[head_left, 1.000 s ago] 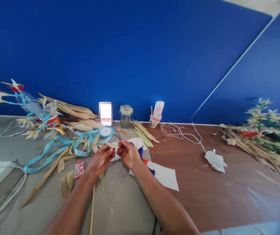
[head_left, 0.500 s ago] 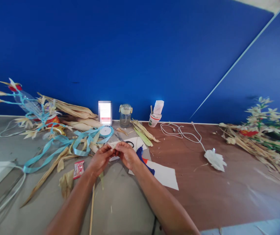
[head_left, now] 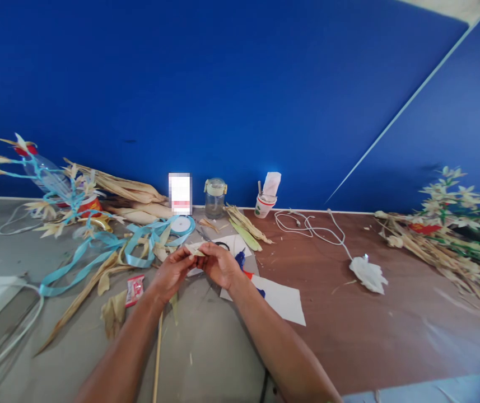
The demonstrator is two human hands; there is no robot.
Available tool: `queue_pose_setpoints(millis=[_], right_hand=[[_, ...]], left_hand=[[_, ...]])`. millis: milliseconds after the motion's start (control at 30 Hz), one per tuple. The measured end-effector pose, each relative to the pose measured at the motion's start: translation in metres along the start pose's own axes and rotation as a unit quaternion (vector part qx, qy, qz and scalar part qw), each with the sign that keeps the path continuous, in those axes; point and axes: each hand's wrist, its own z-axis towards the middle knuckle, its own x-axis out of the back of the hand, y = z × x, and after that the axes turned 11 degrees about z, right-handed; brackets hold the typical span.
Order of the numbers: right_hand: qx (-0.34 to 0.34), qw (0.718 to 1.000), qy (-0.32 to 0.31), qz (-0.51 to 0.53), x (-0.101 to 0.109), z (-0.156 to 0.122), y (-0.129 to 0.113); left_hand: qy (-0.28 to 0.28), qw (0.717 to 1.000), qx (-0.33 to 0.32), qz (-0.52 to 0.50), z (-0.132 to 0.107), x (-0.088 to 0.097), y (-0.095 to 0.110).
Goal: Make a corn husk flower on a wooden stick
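My left hand (head_left: 173, 272) and my right hand (head_left: 222, 264) meet above the table, fingertips pinched together on a small pale piece of corn husk (head_left: 195, 249). Both hands are closed on it. Under them lie white paper sheets (head_left: 284, 302), a blue glue gun (head_left: 242, 262) and black-handled scissors (head_left: 222, 245). A thin wooden stick (head_left: 157, 358) lies along my left forearm.
Light blue ribbon (head_left: 109, 249) and dried husks (head_left: 126, 193) spread at the left, with a ribbon spool (head_left: 181, 225). A glass jar (head_left: 215, 198) and a paper cup (head_left: 266, 205) stand by the blue wall. A white cable (head_left: 311, 226), a husk flower (head_left: 368, 273) and a flower bundle (head_left: 453, 224) lie to the right.
My two hands have come together; the gap between their fingertips has closed on the husk piece, and the right hand has turned slightly over it.
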Motion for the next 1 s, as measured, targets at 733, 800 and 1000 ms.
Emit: queue_pose_setpoints(millis=[733, 800, 1000], right_hand=[[-0.036, 0.998, -0.036, -0.046, 0.013, 0.005, -0.004], [-0.025, 0.999, -0.013, -0.018, 0.014, 0.007, -0.003], [-0.048, 0.999, 0.001, 0.001, 0.013, 0.001, -0.003]], left_hand=[[-0.038, 0.995, 0.024, 0.085, -0.004, -0.001, 0.007], [-0.008, 0.998, 0.027, 0.056, -0.003, -0.002, 0.007], [0.069, 0.997, 0.027, -0.006, 0.000, 0.000, 0.004]])
